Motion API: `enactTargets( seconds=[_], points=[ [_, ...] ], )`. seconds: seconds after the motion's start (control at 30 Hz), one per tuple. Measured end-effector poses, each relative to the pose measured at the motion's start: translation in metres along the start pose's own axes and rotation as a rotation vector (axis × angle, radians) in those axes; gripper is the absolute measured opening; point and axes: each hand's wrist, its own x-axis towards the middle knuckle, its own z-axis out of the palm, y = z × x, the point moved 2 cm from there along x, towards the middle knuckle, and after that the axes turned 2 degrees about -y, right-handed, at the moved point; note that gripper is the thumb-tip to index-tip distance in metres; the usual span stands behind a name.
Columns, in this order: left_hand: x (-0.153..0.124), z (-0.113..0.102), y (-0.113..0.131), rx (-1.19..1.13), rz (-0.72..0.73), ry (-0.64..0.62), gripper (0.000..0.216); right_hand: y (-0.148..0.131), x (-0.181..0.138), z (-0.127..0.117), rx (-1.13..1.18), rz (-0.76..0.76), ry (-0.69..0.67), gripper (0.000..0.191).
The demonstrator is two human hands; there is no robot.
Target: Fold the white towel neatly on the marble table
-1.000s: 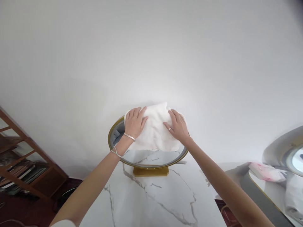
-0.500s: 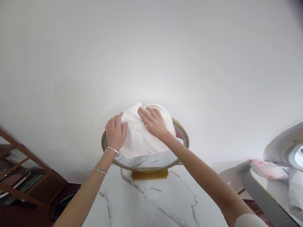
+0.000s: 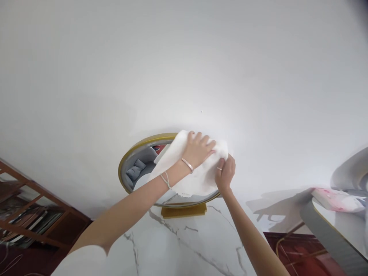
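Observation:
A white cloth with a scalloped edge lies over the right part of an oval mirror that has a gold rim and a gold base. My left hand reaches across to the right, fingers bent over the cloth and pressing it against the glass. At the mirror's right edge, my right hand is closed around the cloth and rim, its fingertips partly hidden. In the uncovered left part of the glass, grey cushions are reflected.
The mirror stands on a white marbled tabletop close to a pale wall. A wooden shelf stands low on the left. On the right, a pink and white packet lies on another table.
My left hand has moved from the mirror's left edge to the upper right of the cloth. My right hand has shifted to the right edge. The cloth has slid right, baring the left glass.

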Motion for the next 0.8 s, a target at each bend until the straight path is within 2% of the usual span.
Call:
enactTargets(
  seconds=[0.13,0.23,0.3,0.43,0.57,0.63,0.7,0.8],
  points=[
    [0.004,0.033,0.036,-0.012,0.169,0.08,0.025,0.028,-0.039,-0.002,0.016,0.331,-0.017,0.049],
    [-0.007,0.059,0.053,-0.053,0.263,0.171,0.032,0.038,-0.059,-0.002,0.017,0.527,-0.076,0.056],
    [-0.018,0.074,0.059,-0.12,0.296,0.182,0.036,0.041,-0.071,-0.002,0.026,0.596,-0.081,0.057],
    [-0.054,0.1,0.067,-0.228,0.325,0.128,0.038,0.044,-0.096,-0.002,0.088,0.667,-0.058,0.054],
    [-0.093,0.129,0.07,-0.243,0.203,0.089,0.035,0.043,-0.116,-0.003,0.138,0.785,0.036,0.048],
    [-0.1,0.138,0.071,-0.234,0.125,0.12,0.032,0.04,-0.112,-0.005,0.082,0.772,0.117,0.038],
    [-0.095,0.136,0.069,-0.225,0.057,0.189,0.029,0.032,-0.094,-0.006,-0.003,0.676,0.196,0.026],
    [-0.068,0.109,0.054,-0.221,-0.078,0.475,0.024,0.014,-0.047,-0.005,-0.046,0.409,0.332,0.011]
  ],
)
